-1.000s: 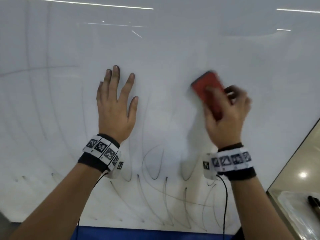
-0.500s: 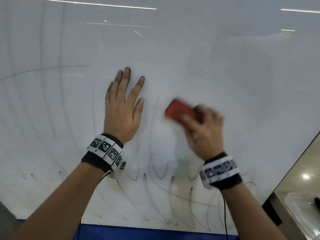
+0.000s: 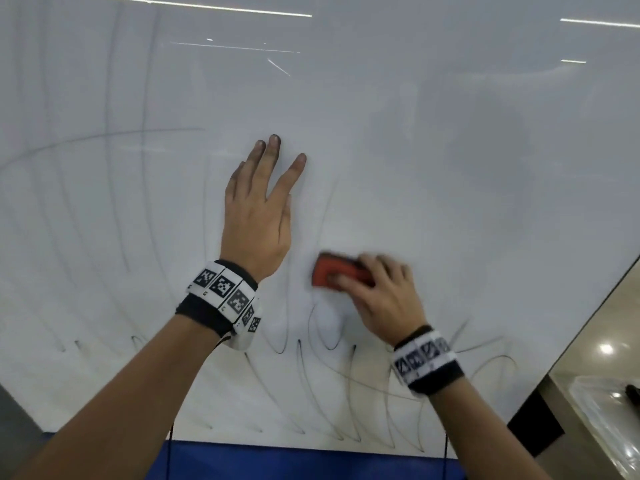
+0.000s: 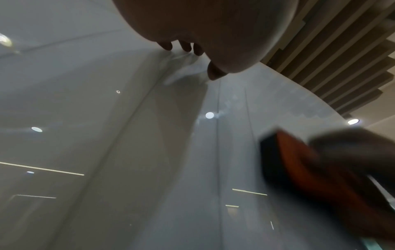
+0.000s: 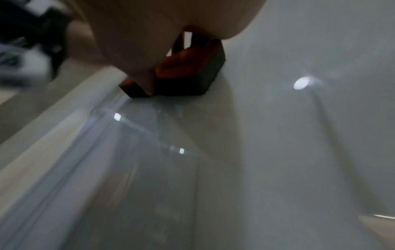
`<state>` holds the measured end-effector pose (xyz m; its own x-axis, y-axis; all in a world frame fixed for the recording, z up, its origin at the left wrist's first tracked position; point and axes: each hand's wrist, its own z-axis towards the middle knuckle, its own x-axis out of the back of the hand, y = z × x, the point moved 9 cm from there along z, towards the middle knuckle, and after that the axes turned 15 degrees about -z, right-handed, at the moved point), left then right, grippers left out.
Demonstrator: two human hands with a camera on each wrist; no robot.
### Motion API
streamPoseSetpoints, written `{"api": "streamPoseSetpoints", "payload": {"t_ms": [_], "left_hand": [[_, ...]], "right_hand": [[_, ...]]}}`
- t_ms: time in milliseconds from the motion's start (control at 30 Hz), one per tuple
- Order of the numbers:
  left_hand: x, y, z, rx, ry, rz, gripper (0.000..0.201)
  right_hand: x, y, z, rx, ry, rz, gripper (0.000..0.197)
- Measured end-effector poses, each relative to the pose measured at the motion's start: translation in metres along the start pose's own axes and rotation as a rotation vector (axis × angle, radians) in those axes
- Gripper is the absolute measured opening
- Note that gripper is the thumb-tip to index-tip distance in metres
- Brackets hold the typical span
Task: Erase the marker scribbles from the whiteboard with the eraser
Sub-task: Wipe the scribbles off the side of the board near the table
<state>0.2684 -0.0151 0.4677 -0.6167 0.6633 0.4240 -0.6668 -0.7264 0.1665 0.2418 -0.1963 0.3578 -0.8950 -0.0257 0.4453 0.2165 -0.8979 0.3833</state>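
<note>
Nearest, a blue strip [image 3: 311, 462] runs along the whiteboard's [image 3: 415, 133] bottom edge, with looping marker scribbles [image 3: 311, 386] just above it. Above those loops the right hand [image 3: 384, 299] grips the red eraser [image 3: 332, 277], fingers curled over its back, dark felt face pressed flat to the board; the eraser sticks out to the left of the hand, just right of the left wrist. The left hand [image 3: 258, 209] lies flat on the board, fingers straight and slightly spread, up and left of the eraser. Faint lines [image 3: 114, 202] sweep left. Farther up the board is bare white; its right edge [image 3: 588, 317] slants near the right hand
</note>
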Motion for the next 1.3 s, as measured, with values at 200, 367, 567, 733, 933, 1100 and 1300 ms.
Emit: {"api": "streamPoseSetpoints", "payload": {"t_ms": [200,367,567,733,933,1100,1300], "left_hand": [[0.03,-0.01,0.003,0.107,0.072,-0.168,0.064],[0.063,-0.055,-0.016,0.251,0.19,-0.087,0.056],[0.056,-0.082,-0.042,0.231,0.085,0.047,0.052],[0.053,-0.09,-0.047,0.202,0.108,0.058,0.061],[0.053,-0.093,-0.047,0.138,0.097,0.073,0.064],[0.051,-0.097,-0.05,0.14,0.09,0.075,0.065],[0.047,-0.097,-0.05,0.175,0.115,0.044,0.069]], "right_hand": [[0.09,0.111,0.121,-0.635,0.377,0.108,0.042],[0.024,0.002,0.066,-0.18,0.158,0.046,0.041],[-0.002,-0.045,0.041,0.091,-0.038,0.062,0.042],[0.074,0.052,0.138,-0.512,0.368,0.13,0.041],[-0.015,-0.086,0.053,0.059,0.039,0.1,0.042],[-0.032,-0.117,0.022,0.201,-0.147,0.142,0.042],[0.056,-0.006,0.152,-0.488,0.32,0.145,0.04]]}}
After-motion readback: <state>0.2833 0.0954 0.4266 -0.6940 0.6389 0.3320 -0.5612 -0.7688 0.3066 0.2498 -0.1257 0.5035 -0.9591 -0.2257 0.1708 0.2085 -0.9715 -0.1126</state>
